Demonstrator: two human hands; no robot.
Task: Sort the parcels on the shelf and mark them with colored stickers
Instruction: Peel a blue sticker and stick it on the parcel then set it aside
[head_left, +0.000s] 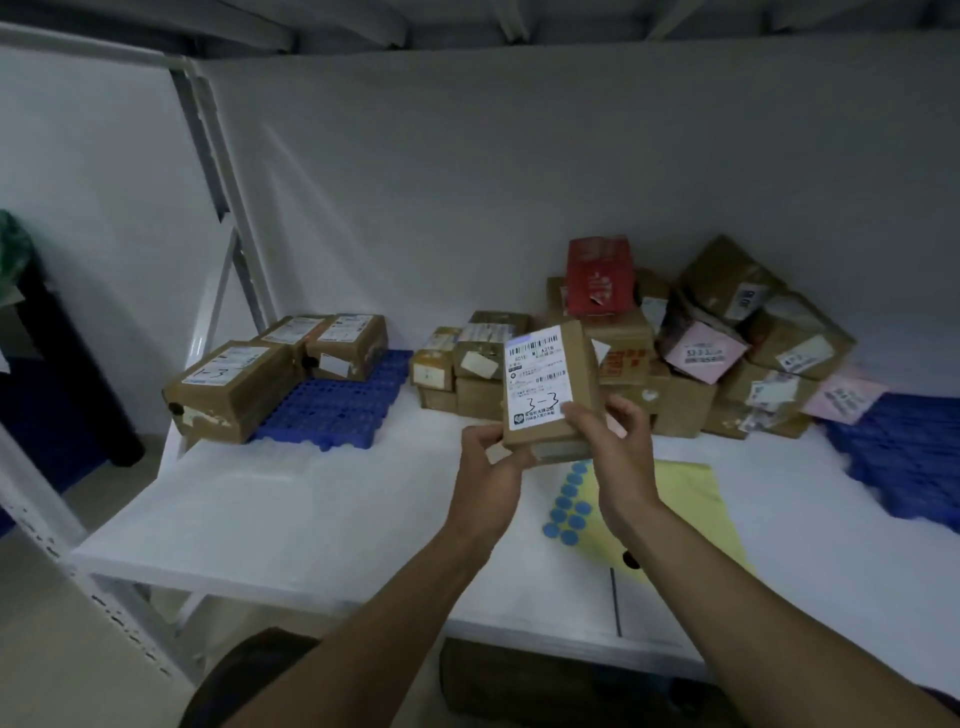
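Both hands hold up a small brown parcel (550, 384) above the white shelf (291, 509); its white label carries barcodes and a handwritten "3-3". My left hand (491, 467) grips the lower left corner. My right hand (613, 431) grips the lower right edge, thumb on the label. Under my hands lies a sheet of round blue stickers (566, 501) beside a yellow sheet (685, 499). A heap of brown, red and pink parcels (691, 353) is piled at the back right. Three brown parcels (270, 369) sit on a blue pallet (337, 405) at the left.
A second blue pallet (904, 457) lies at the shelf's right end. A white metal upright (218, 176) stands at the left. A black pen (615, 597) lies near the shelf's front edge. A brown box (545, 686) sits below the shelf.
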